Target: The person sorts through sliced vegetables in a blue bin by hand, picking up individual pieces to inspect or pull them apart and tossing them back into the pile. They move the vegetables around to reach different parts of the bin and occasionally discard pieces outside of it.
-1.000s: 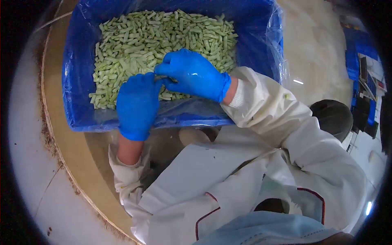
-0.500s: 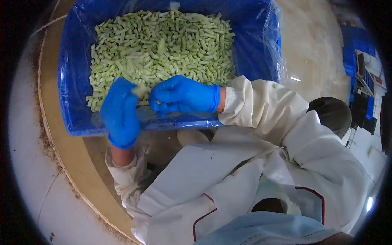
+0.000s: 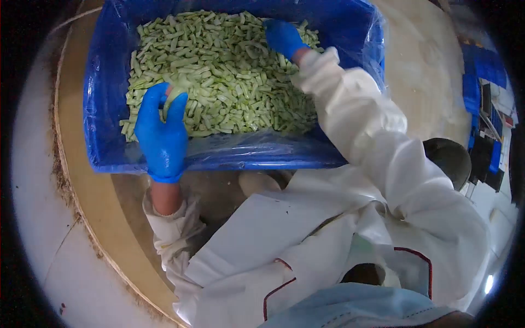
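Observation:
Pale green cut vegetable pieces point(image 3: 235, 98) lie in a thick layer in a blue tub point(image 3: 219, 162) lined with clear plastic. My left hand point(image 3: 160, 131), in a blue glove, is over the tub's near left part. Its thumb and forefinger curve around a blurred pale green vegetable piece point(image 3: 179, 86) at their tips. Far over on the right, my blue-gloved right hand point(image 3: 284, 39) reaches down to the layer by the back right corner. Its fingers are smeared and partly hidden. A blurred pale, roundish piece point(image 3: 255, 52) shows just left of it.
A tan curved ledge point(image 3: 74, 158) runs along the left, beside white tiles point(image 3: 41, 218). Wet floor point(image 3: 421, 71) stretches to the right of the tub. Blue and black crates point(image 3: 484, 147) stand at the far right. My white apron point(image 3: 273, 235) hangs close to the tub's near edge.
My right hand has moved from beside the left hand near the front rim to the far right of the tub. My left hand has stayed about in place and turned, its fingers higher.

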`<control>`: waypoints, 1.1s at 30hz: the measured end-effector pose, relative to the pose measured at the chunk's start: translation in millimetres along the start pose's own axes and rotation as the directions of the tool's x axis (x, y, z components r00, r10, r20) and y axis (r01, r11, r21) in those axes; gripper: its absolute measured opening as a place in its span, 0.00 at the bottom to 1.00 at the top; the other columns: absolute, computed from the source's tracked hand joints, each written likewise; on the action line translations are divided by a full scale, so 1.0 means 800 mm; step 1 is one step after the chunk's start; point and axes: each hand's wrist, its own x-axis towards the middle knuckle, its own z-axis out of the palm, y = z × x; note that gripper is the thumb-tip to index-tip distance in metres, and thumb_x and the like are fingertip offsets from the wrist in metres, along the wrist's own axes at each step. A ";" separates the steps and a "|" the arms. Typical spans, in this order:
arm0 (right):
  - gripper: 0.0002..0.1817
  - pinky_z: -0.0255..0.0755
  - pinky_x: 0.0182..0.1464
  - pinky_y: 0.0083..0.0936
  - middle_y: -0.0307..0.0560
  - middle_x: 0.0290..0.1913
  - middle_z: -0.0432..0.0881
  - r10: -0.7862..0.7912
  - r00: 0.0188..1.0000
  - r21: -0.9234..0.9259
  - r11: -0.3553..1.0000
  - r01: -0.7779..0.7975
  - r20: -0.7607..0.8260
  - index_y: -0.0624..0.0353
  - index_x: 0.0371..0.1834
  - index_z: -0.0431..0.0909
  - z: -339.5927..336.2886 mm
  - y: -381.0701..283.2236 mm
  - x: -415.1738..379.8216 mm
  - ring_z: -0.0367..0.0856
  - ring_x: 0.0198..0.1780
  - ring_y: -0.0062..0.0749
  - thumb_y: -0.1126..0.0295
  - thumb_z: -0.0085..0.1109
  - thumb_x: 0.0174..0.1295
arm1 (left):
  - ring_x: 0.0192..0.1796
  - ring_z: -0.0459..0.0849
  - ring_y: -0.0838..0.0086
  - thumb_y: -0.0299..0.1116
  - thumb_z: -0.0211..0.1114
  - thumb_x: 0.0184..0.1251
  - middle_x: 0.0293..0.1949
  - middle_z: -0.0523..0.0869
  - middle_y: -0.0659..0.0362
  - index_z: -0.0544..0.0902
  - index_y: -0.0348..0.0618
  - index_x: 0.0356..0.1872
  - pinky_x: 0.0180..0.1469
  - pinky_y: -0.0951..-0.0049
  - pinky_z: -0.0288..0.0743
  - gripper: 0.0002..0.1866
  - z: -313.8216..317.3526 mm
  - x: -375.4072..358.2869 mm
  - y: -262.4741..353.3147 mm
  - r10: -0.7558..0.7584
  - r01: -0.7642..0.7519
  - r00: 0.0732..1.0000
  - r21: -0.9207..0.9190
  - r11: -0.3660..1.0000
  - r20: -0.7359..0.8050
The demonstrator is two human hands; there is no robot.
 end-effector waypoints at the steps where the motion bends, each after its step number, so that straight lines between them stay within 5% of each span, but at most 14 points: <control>1: 0.16 0.70 0.49 0.42 0.56 0.40 0.81 0.044 0.999 -0.026 0.999 -0.044 -0.006 0.52 0.44 0.79 0.012 -0.001 0.014 0.78 0.42 0.53 0.60 0.49 0.56 | 0.38 0.77 0.73 0.27 0.66 0.55 0.35 0.80 0.56 0.76 0.35 0.41 0.45 0.74 0.70 0.13 0.001 0.001 -0.001 0.003 -0.003 1.000 0.001 1.000 0.000; 6: 0.18 0.69 0.50 0.41 0.57 0.44 0.79 0.156 0.974 0.116 0.984 -0.137 -0.164 0.52 0.46 0.79 0.049 -0.044 0.015 0.77 0.45 0.53 0.56 0.49 0.58 | 0.42 0.75 0.77 0.26 0.64 0.56 0.38 0.80 0.60 0.76 0.37 0.40 0.49 0.76 0.68 0.11 0.002 -0.001 -0.006 -0.005 0.004 1.000 0.047 0.999 0.026; 8: 0.22 0.69 0.50 0.39 0.55 0.46 0.79 0.128 0.988 0.305 0.941 -0.147 0.083 0.56 0.47 0.78 0.043 -0.061 -0.004 0.76 0.48 0.52 0.51 0.52 0.57 | 0.41 0.78 0.67 0.26 0.64 0.56 0.39 0.80 0.53 0.76 0.35 0.42 0.48 0.71 0.70 0.13 0.002 -0.001 -0.011 0.040 -0.042 0.998 0.047 0.998 0.038; 10: 0.21 0.70 0.46 0.44 0.58 0.40 0.79 -0.199 0.979 0.428 0.889 0.161 0.045 0.56 0.46 0.78 0.025 -0.102 -0.059 0.77 0.42 0.55 0.54 0.53 0.56 | 0.41 0.79 0.60 0.26 0.64 0.55 0.39 0.80 0.49 0.75 0.35 0.43 0.46 0.67 0.71 0.14 0.004 0.001 -0.006 0.063 -0.066 0.996 0.056 0.996 0.065; 12: 0.21 0.73 0.43 0.34 0.56 0.47 0.77 -0.349 0.918 0.527 0.825 0.204 0.190 0.62 0.48 0.76 -0.038 -0.158 -0.118 0.79 0.43 0.49 0.56 0.52 0.61 | 0.40 0.79 0.57 0.25 0.64 0.54 0.37 0.79 0.48 0.75 0.35 0.43 0.45 0.66 0.71 0.15 0.003 0.001 0.011 0.054 -0.064 0.992 0.087 0.994 0.114; 14: 0.17 0.73 0.39 0.33 0.54 0.42 0.78 -0.312 0.857 0.641 0.767 -0.028 0.410 0.59 0.47 0.77 -0.078 -0.188 -0.153 0.79 0.39 0.48 0.60 0.53 0.61 | 0.38 0.79 0.56 0.28 0.65 0.54 0.34 0.78 0.49 0.76 0.36 0.40 0.42 0.65 0.71 0.13 0.010 0.000 0.014 0.212 -0.229 0.969 0.143 0.963 0.125; 15: 0.15 0.73 0.37 0.35 0.55 0.38 0.78 -0.372 0.879 0.633 0.767 0.109 0.298 0.58 0.44 0.77 -0.086 -0.193 -0.160 0.79 0.36 0.49 0.61 0.53 0.59 | 0.37 0.78 0.55 0.29 0.65 0.53 0.33 0.78 0.49 0.76 0.36 0.39 0.40 0.64 0.72 0.13 0.012 -0.001 0.014 0.291 -0.311 0.947 0.170 0.935 0.133; 17: 0.12 0.73 0.33 0.38 0.55 0.31 0.77 -0.492 0.867 0.566 0.738 0.369 0.078 0.58 0.39 0.78 -0.092 -0.197 -0.171 0.78 0.32 0.50 0.63 0.55 0.55 | 0.36 0.79 0.60 0.30 0.66 0.54 0.32 0.79 0.51 0.77 0.38 0.35 0.38 0.66 0.71 0.10 0.010 -0.005 0.013 0.213 -0.299 0.924 0.252 0.920 0.319; 23: 0.12 0.71 0.31 0.40 0.58 0.30 0.76 -0.516 0.854 0.595 0.708 0.380 0.068 0.59 0.38 0.78 -0.083 -0.193 -0.189 0.77 0.28 0.53 0.64 0.55 0.55 | 0.26 0.76 0.63 0.35 0.68 0.50 0.24 0.75 0.51 0.78 0.38 0.24 0.28 0.66 0.67 0.11 0.001 -0.004 0.017 0.087 -0.126 0.793 0.022 0.992 0.602; 26: 0.14 0.69 0.26 0.31 0.52 0.29 0.79 -0.379 0.895 0.863 0.506 -0.013 0.236 0.61 0.38 0.79 -0.100 -0.204 -0.201 0.76 0.22 0.39 0.61 0.55 0.59 | 0.22 0.72 0.64 0.34 0.68 0.50 0.20 0.72 0.53 0.78 0.38 0.22 0.25 0.67 0.64 0.11 -0.007 -0.001 0.022 0.219 -0.156 0.777 -0.155 0.975 0.590; 29: 0.14 0.65 0.26 0.16 0.38 0.26 0.78 -0.498 0.656 0.810 0.192 -0.555 0.567 0.62 0.37 0.80 -0.134 -0.209 -0.193 0.69 0.25 0.14 0.60 0.55 0.62 | 0.21 0.69 0.66 0.31 0.67 0.49 0.20 0.71 0.55 0.77 0.38 0.22 0.25 0.69 0.63 0.09 -0.010 -0.006 0.028 0.291 -0.164 0.814 -0.282 0.945 0.503; 32: 0.15 0.59 0.21 0.14 0.30 0.25 0.75 -0.561 0.615 0.682 -0.117 -0.722 0.554 0.59 0.36 0.81 -0.118 -0.205 -0.191 0.65 0.22 0.10 0.58 0.56 0.61 | 0.23 0.69 0.65 0.29 0.67 0.48 0.21 0.71 0.56 0.77 0.38 0.21 0.26 0.69 0.63 0.07 -0.006 -0.010 0.030 0.311 -0.189 0.852 -0.306 0.933 0.421; 33: 0.14 0.61 0.21 0.17 0.32 0.25 0.76 -0.567 0.604 0.702 -0.063 -0.709 0.560 0.59 0.35 0.81 -0.118 -0.203 -0.187 0.67 0.21 0.14 0.59 0.56 0.60 | 0.23 0.69 0.65 0.28 0.66 0.48 0.21 0.71 0.56 0.77 0.38 0.21 0.27 0.69 0.63 0.07 -0.004 -0.009 0.030 0.321 -0.210 0.861 -0.298 0.931 0.394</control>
